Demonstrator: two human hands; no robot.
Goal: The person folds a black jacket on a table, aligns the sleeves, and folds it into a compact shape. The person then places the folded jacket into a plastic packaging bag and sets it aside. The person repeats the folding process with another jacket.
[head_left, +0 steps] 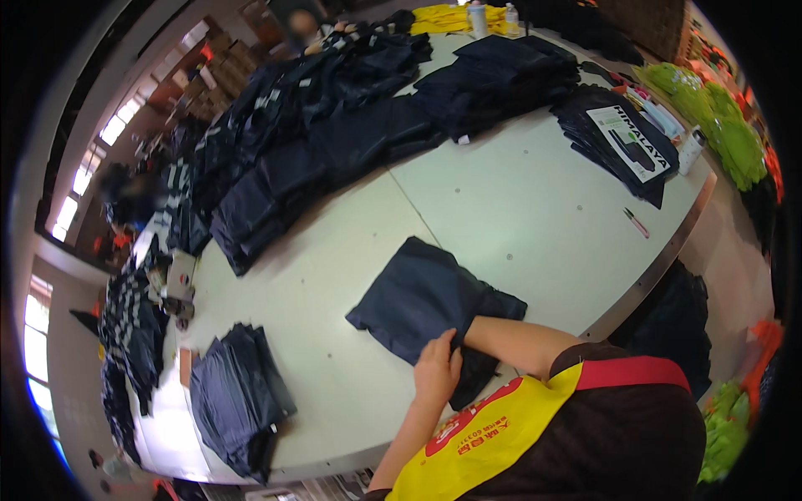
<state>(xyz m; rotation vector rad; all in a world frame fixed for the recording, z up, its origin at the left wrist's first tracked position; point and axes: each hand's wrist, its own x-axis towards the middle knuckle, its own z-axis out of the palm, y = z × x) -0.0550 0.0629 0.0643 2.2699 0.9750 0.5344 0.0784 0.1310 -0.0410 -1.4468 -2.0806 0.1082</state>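
Observation:
A folded dark navy garment (418, 288) lies on the white table in front of me, its main part flat and square, with loose parts spreading right and toward my body. My left hand (438, 366) is at its near edge, fingers curled and pinching the cloth. From the right my other forearm crosses in, and my right hand (474, 331) slips under the cloth at the wrist, so its fingers are hidden. To the left sits a stack of folded dark garments (238, 397). I wear a yellow apron (484, 438) with a red strap.
Long piles of dark garments (334, 142) line the far side of the white table (334, 334). At the right are dark packages with a printed card (631, 142), a white bottle (691, 150) and a pink pen (637, 224). Lime-green garments (710, 117) hang beyond. Blurred people stand far off.

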